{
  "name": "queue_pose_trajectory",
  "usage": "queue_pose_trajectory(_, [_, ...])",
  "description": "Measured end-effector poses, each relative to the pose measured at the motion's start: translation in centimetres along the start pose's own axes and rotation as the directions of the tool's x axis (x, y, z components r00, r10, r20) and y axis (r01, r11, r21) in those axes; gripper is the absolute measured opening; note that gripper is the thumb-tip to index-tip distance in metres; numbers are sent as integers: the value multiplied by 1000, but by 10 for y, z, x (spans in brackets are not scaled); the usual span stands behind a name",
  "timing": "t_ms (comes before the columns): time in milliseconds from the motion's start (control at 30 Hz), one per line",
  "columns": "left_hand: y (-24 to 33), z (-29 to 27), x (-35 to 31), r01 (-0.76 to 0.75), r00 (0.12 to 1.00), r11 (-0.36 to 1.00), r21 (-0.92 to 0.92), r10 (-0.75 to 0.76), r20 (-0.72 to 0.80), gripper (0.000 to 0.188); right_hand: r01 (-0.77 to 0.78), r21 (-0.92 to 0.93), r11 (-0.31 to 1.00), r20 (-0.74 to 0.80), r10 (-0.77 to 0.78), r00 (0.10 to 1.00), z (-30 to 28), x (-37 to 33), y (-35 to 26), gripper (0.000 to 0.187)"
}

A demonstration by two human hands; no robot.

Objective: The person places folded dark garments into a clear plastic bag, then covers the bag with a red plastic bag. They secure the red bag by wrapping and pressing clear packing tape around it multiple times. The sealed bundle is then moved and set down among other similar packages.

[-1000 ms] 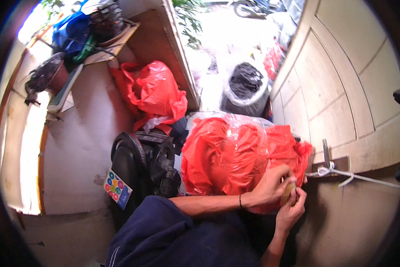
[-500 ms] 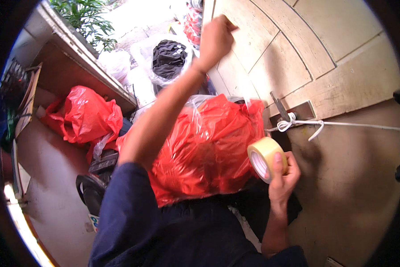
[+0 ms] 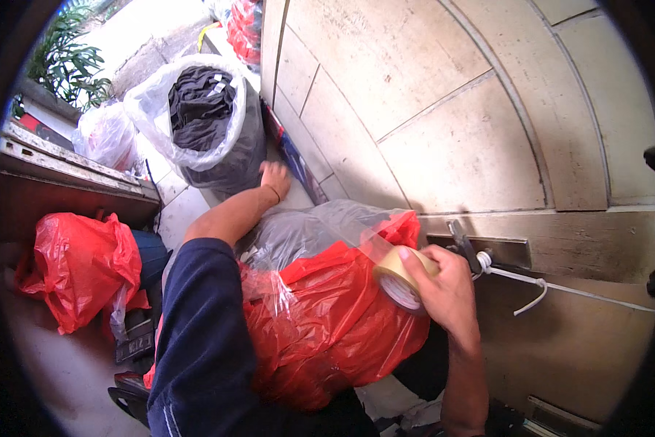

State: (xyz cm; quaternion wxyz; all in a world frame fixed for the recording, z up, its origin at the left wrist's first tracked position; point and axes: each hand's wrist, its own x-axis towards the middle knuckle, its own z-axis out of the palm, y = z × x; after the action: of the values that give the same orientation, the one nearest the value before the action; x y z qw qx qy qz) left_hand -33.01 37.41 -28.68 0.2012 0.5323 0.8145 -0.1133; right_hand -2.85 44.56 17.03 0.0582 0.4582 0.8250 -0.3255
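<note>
A bulky bundle in red plastic (image 3: 320, 320) and clear-greyish plastic (image 3: 291, 234) lies in front of me. My right hand (image 3: 447, 291) grips a roll of clear tape (image 3: 404, 280) at the bundle's right side. From the roll, a see-through tape strip (image 3: 356, 229) runs over the bundle's top. My left arm reaches across to the bundle's far side, where my left hand (image 3: 275, 180) is beside the grey plastic. Its fingers look extended and point away from me, though small and partly hidden; nothing shows in them.
Beyond the bundle stands a clear-bag-lined bin (image 3: 229, 156) of dark cloth (image 3: 202, 105). A red bag (image 3: 87, 266) sits at left. On the right is a tan panelled door (image 3: 451, 138) with a handle (image 3: 462, 244) tied by white cord (image 3: 582, 293). A white bag (image 3: 107, 135) rests by the doorway.
My left hand has come down from its raised position to the bundle's far side. My right hand has moved slightly left, and the tape roll has tilted. The whole view has shifted.
</note>
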Motion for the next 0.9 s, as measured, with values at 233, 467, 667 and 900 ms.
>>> queue_pose_trajectory(233, [2, -39, -32, 80, 937, 804, -590, 141, 319, 57, 78, 76, 994, -62, -73, 995, -7, -15, 28, 45])
queue_pose_trajectory(467, [26, -198, -147, -99, 913, 857, -505, -124, -389, 33, 48, 105, 993, -215, -25, 976, -67, -92, 126, 48])
queue_pose_trajectory(667, [187, -305, -344, -683, 706, 649, -337, 465, -534, 36, 97, 256, 962, -242, -34, 970, -59, -62, 145, 60])
queue_pose_trajectory(900, [186, -224, -298, -367, 896, 901, -232, 276, -348, 79, -5, 266, 964, -242, 72, 968, 8, -180, 249, 61])
